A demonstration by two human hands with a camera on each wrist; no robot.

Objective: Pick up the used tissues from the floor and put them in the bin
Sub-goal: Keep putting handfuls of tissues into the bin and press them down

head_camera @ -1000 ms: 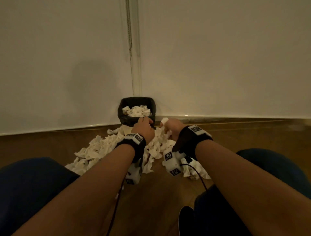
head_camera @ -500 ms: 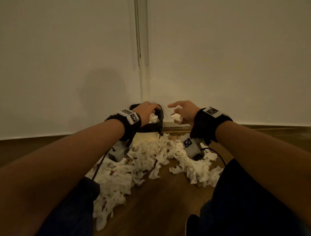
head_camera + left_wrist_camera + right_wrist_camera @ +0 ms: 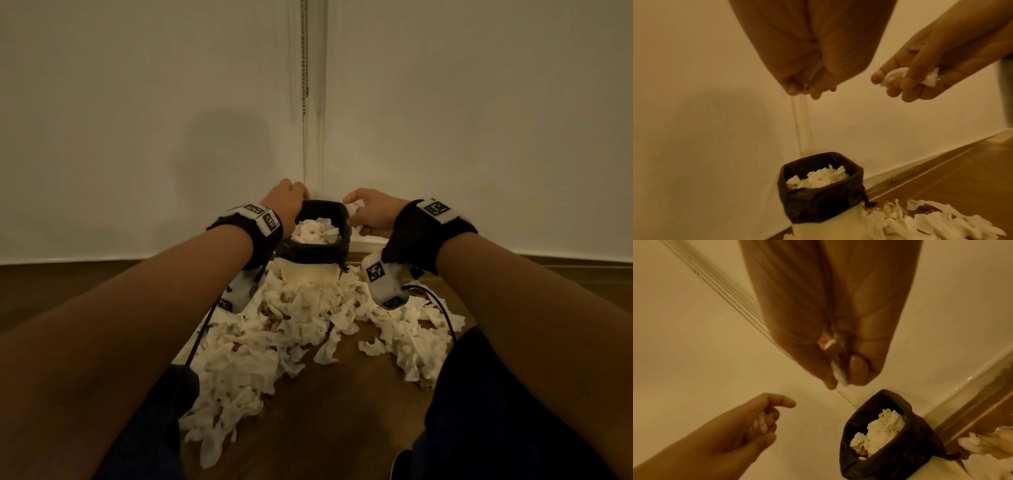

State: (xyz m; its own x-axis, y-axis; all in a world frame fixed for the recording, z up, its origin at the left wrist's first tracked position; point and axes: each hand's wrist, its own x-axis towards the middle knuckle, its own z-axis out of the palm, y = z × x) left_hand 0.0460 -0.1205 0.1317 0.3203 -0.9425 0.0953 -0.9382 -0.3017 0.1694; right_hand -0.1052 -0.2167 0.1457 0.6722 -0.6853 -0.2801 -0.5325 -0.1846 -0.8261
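Both arms outstretched, left hand and right hand fingers curled

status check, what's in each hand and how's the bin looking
Left hand and right hand each grip a crumpled tissue above the bin. Bin nearly full. Big tissue pile on floor.

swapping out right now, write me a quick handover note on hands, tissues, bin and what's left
Left hand: grips a small crumpled white tissue wad, raised above the bin.
Right hand: grips a larger crumpled white tissue wad, also above the bin.
Small pale bin with black plastic liner: stands in the wall corner, already heaped with tissues.
Done: some tissues binned.
Left: drop both wads, then clear the big pile of white tissues on the wooden floor. The bin looks nearly full.
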